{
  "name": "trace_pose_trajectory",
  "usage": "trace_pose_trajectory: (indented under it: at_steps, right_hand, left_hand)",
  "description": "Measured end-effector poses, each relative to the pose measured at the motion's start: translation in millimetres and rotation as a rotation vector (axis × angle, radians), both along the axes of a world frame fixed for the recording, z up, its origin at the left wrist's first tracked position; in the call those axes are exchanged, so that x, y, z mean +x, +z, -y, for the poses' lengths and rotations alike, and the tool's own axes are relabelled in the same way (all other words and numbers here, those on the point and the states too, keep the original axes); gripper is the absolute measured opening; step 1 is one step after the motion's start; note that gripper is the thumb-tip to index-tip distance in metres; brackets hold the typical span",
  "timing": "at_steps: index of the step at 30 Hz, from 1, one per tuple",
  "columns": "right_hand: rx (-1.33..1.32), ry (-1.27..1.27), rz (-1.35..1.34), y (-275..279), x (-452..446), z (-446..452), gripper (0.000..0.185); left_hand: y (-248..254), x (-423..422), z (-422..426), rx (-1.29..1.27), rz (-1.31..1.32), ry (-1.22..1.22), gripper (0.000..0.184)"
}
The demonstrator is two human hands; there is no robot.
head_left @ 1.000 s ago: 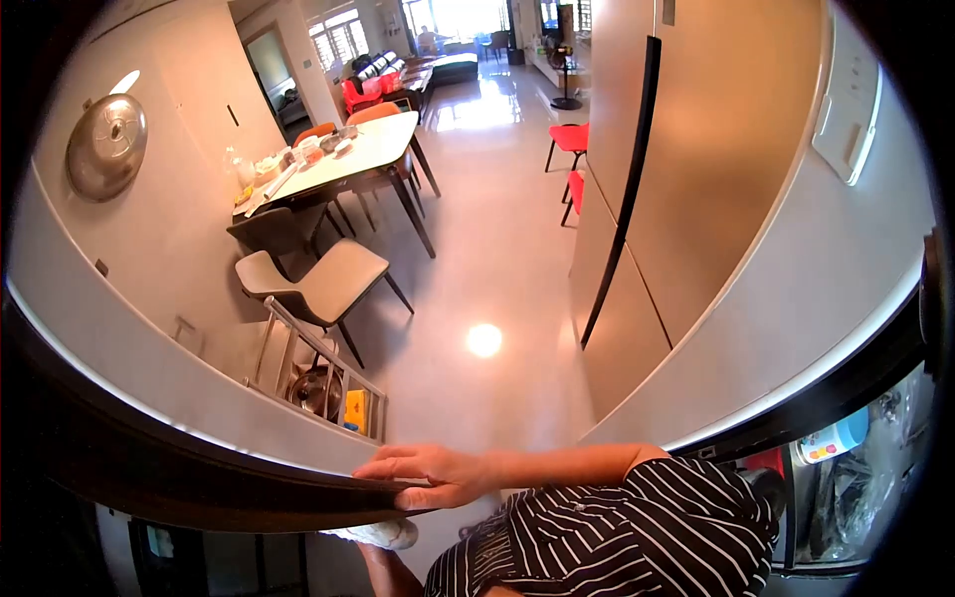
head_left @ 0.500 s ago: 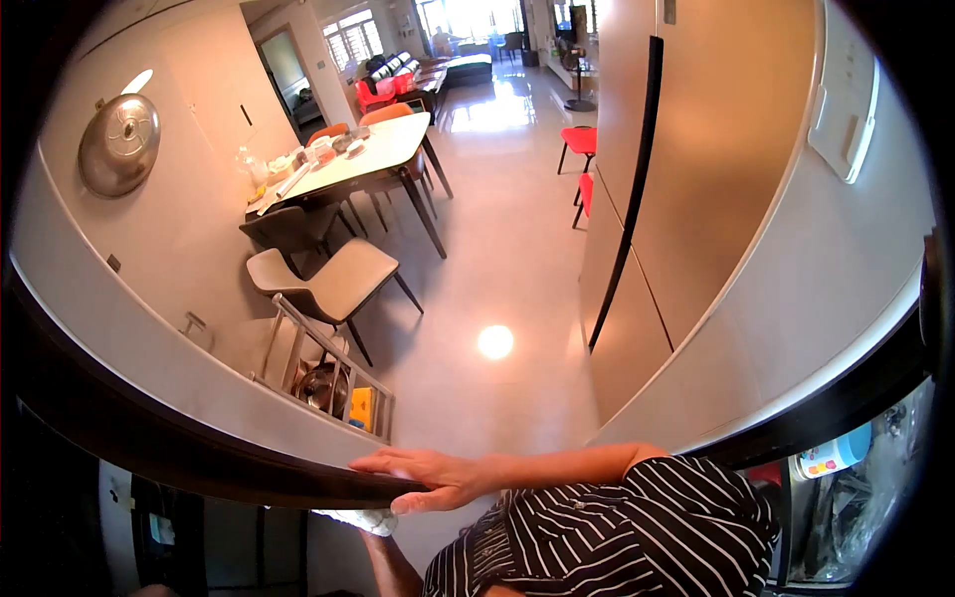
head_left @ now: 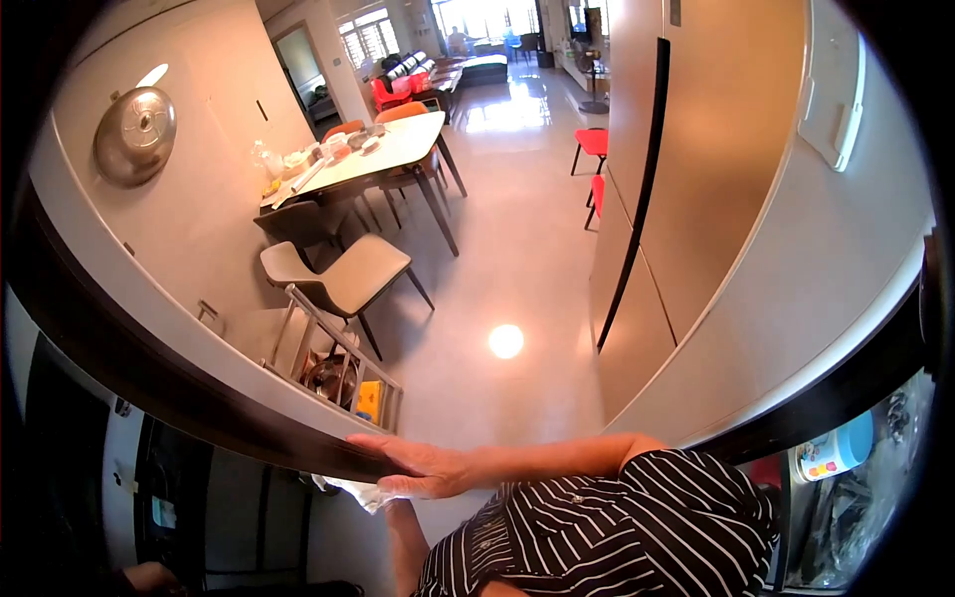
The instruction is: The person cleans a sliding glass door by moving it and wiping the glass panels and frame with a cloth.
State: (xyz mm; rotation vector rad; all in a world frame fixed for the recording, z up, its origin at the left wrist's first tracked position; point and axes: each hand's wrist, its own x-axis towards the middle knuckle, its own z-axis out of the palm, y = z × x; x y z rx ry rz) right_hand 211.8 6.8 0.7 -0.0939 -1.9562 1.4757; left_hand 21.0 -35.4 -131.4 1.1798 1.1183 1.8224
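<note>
My right hand [head_left: 423, 466] reaches across from the striped sleeve to the dark door frame [head_left: 269, 423]. Its fingers lie over one side of the frame's edge and the thumb is on the other, so it grips the edge. Just below, my left hand is mostly hidden behind a crumpled white cloth [head_left: 366, 494]; only the forearm [head_left: 403, 547] under it shows plainly. The cloth is close against the lower end of the frame.
Beyond the doorway are a metal rack [head_left: 328, 343] with a pot, a beige chair [head_left: 363, 274] and a laden dining table [head_left: 398, 149]. A tall cabinet [head_left: 716, 139] stands right. Lower right is a blue-and-white container [head_left: 836, 453]. Something skin-coloured [head_left: 149, 577] shows lower left.
The view has turned slightly, so the room beyond sits further right. More of the white cloth and of the dark area at lower left shows. My right hand stays on the frame.
</note>
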Motion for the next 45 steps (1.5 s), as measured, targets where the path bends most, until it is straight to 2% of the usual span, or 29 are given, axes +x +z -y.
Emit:
trace_pose_trajectory:
  at_steps: [7,10,11,12,14,17,19,21,22,23,25,28,29,32,34,37,38,39,42,45]
  right_hand:
    - [0.028,-0.058,-0.028,-14,-15,0,0.072]
    - [-0.055,-0.017,-0.015,-14,-17,2,0.075]
    - [0.034,-0.08,-0.023,-15,-16,2,0.075]
    - [-0.164,0.09,0.003,-2,-8,4,0.072]
    - [-0.155,0.043,-0.055,-8,-14,4,0.07]
    - [-0.546,0.207,-0.005,-2,1,8,0.062]
    - [-0.587,0.222,-0.049,-58,15,-10,0.056]
    - [-0.489,0.192,-0.097,-44,5,-15,0.054]
    - [-0.462,0.194,-0.122,-26,-6,-12,0.056]
    - [-0.436,0.196,-0.147,-8,-17,-10,0.059]
    - [-0.549,0.223,-0.198,1,-23,-7,0.065]
    - [-0.534,0.162,-0.165,-3,-13,0,0.066]
    - [-0.531,0.143,-0.157,-2,-15,3,0.066]
    - [-0.528,0.123,-0.144,2,-22,3,0.068]
    - [-0.551,0.117,-0.1,2,-17,5,0.071]
    - [-0.555,0.155,-0.111,17,-19,13,0.076]
    - [-0.678,0.218,-0.17,8,-17,11,0.076]
    - [-0.671,0.439,-0.329,1,-18,5,0.076]
    - [-0.565,0.45,-0.397,2,-19,5,0.077]
    - [-0.449,0.127,-0.159,25,-21,19,0.077]
  left_hand:
    - [7,10,5,0.002,-0.006,0.063,0.086]
    - [13,17,9,0.013,-0.011,0.117,0.092]
    - [13,20,12,0.015,-0.01,0.143,0.094]
    - [16,23,14,0.016,-0.007,0.181,0.096]
    - [25,36,19,0.027,-0.007,0.286,0.099]
    - [46,65,20,0.056,-0.012,0.486,0.105]
    - [54,78,13,0.1,-0.06,0.587,0.109]
    - [39,79,6,0.151,-0.322,0.659,0.112]
    - [16,76,7,0.166,-0.561,0.714,0.106]
    - [-10,72,7,0.156,-0.611,0.714,0.106]
    - [-61,71,9,0.113,-0.682,0.679,0.104]
    - [-95,91,18,-0.056,-0.534,0.61,0.1]
    - [-73,90,15,0.014,-0.515,0.748,0.1]
    - [-19,75,15,0.105,-0.565,0.744,0.098]
    - [17,70,15,0.149,-0.517,0.632,0.091]
    - [118,48,18,0.271,-0.609,0.591,0.087]
    - [145,43,18,0.325,-0.693,0.571,0.086]
    - [158,41,12,0.391,-0.737,0.624,0.085]
    - [225,18,-1,0.528,-0.804,0.65,0.075]
    - [253,-19,-20,0.602,-0.792,0.733,0.068]
